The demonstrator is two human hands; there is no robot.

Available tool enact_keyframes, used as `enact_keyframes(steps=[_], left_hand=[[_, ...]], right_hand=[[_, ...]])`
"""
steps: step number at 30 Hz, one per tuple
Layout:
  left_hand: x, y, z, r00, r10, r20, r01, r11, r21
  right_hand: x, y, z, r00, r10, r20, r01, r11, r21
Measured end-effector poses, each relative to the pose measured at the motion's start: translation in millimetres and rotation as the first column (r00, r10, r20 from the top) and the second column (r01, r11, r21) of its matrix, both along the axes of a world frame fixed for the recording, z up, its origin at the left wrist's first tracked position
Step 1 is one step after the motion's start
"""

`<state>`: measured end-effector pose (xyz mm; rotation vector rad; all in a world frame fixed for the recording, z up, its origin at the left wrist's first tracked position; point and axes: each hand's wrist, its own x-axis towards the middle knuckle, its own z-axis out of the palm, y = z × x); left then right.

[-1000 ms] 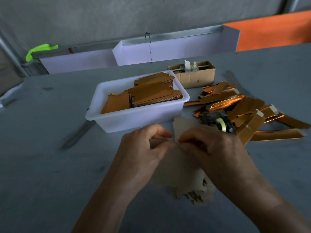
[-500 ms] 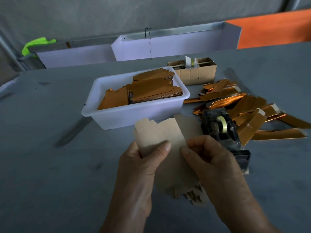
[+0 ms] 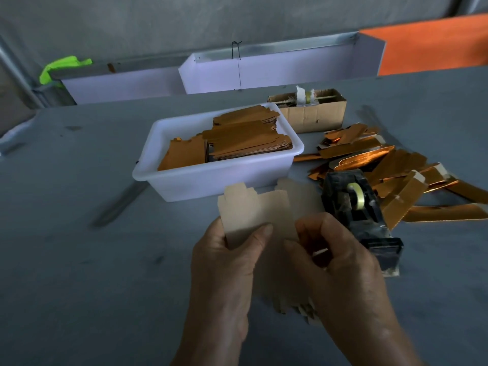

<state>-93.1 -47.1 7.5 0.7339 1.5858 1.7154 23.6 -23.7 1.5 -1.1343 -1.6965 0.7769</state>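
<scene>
Dim, flat light (wide-angle bending at edges), glare on foil.

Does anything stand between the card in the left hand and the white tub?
Nothing visible does. The left hand holds the card just before the tub's near wall, with only bare table between. The tape dispenser stands off to the right.

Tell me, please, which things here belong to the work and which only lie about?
In the work: card blank, left hand, stack of blanks, tape dispenser, white tub, loose gold cartons.
Probably lying about: cardboard box, green cloth.
</scene>
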Motion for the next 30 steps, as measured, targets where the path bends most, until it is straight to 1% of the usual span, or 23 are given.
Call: enact_keyframes(steps=[3,5,7,9,13,14,17,19,21,22,24,26,28,30], left_hand=[[2,1,1,1.000,-0.009,0.022,0.009,1.000,-0.005],[3,0,1,1.000,-0.015,-0.019,0.015,1.000,-0.012],[4,-1,2,0.997,-0.021,-0.079,0.019,0.999,-0.031],[5,-2,2,0.994,-0.023,-0.104,0.021,0.999,-0.025],[7,-2,3,0.986,-0.040,-0.164,0.033,0.998,-0.048],[7,-3,4,0.984,-0.058,-0.167,0.050,0.997,-0.053],[3,-8,7,0.977,-0.176,-0.125,0.170,0.984,-0.054],[0,-12,12,0.958,-0.275,-0.086,0.272,0.961,-0.043],[0,-16,18,0.930,-0.355,-0.089,0.355,0.935,-0.015],[1,-18,20,0.918,-0.383,-0.106,0.384,0.923,-0.005],[1,-20,19,0.921,-0.368,-0.128,0.373,0.928,0.015],[-2,-21,17,0.937,-0.332,-0.107,0.336,0.942,0.014],[-3,-21,16,0.928,-0.366,-0.069,0.366,0.931,-0.012],[-3,-21,17,0.901,-0.434,-0.020,0.433,0.900,-0.043]], right_hand=[[-3,-4,-3,0.993,-0.057,0.104,0.039,0.984,0.176],[-4,-6,-6,0.991,-0.077,0.107,0.051,0.974,0.221],[-5,-8,-9,0.995,-0.072,0.073,0.055,0.976,0.211],[-6,-10,-11,0.997,-0.053,0.058,0.040,0.979,0.200],[-10,-16,-10,0.998,0.046,-0.042,-0.041,0.992,0.116],[-10,-16,-9,0.996,0.072,-0.045,-0.068,0.993,0.093],[-7,-18,-4,0.991,0.133,0.020,-0.134,0.988,0.074],[-5,-18,-2,0.992,0.122,0.030,-0.124,0.989,0.083],[-4,-16,-1,0.994,0.110,0.014,-0.110,0.988,0.105],[-3,-14,-1,0.994,0.113,0.005,-0.113,0.986,0.120],[-1,-14,0,0.991,0.131,-0.017,-0.128,0.983,0.132],[1,-17,3,0.989,0.129,-0.069,-0.123,0.990,0.074],[4,-17,5,0.982,0.059,-0.180,-0.077,0.993,-0.092],[8,-12,5,0.967,-0.002,-0.256,-0.067,0.963,-0.261]])
